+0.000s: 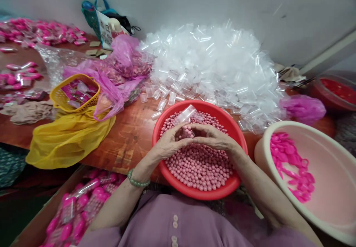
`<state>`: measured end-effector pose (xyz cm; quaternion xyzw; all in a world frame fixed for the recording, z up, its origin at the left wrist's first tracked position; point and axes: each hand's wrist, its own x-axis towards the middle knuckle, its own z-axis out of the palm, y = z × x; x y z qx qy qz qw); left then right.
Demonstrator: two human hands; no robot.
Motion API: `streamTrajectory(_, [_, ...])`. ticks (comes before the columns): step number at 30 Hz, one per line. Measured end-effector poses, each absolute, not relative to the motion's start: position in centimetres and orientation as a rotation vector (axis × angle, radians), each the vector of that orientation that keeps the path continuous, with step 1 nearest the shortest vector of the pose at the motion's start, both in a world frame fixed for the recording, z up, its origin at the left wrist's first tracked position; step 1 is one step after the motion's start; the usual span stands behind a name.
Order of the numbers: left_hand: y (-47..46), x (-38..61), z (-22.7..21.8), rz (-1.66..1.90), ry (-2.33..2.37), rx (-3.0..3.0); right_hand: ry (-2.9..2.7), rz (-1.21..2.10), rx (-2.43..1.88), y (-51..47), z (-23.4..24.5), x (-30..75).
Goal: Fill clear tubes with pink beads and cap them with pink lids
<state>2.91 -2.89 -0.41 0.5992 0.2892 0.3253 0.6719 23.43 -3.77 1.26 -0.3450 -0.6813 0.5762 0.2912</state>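
Note:
A red basin (239, 136) full of small pink balls (200, 165) sits at the table's near edge. Both hands meet over it. My left hand (169, 141) is closed around a small clear plastic tube (185, 131) with pink balls in it. My right hand (214, 137) is closed too, its fingertips pinched at the tube's mouth. Another clear tube (185, 113) lies on the balls just behind the hands. A green bead bracelet (137, 181) circles my left wrist.
A big heap of empty clear tubes (214, 65) lies behind the basin. A cream basin (330, 176) with pink caps (292, 165) stands at right. Left: a yellow basket (59, 99), pink and yellow bags. A box of filled tubes (75, 210) sits below left.

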Motion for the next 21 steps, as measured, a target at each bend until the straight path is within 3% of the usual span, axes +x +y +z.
streamTrajectory(10, [-2.9, 2.6, 0.3, 0.663, 0.796, 1.332, -1.824, 1.327, -1.021, -3.8, 1.1, 23.2])
streamTrajectory(21, [-2.6, 2.6, -0.5, 0.602, 0.765, 1.307, -1.855, 1.312, -1.044, -3.6, 1.5, 23.0])
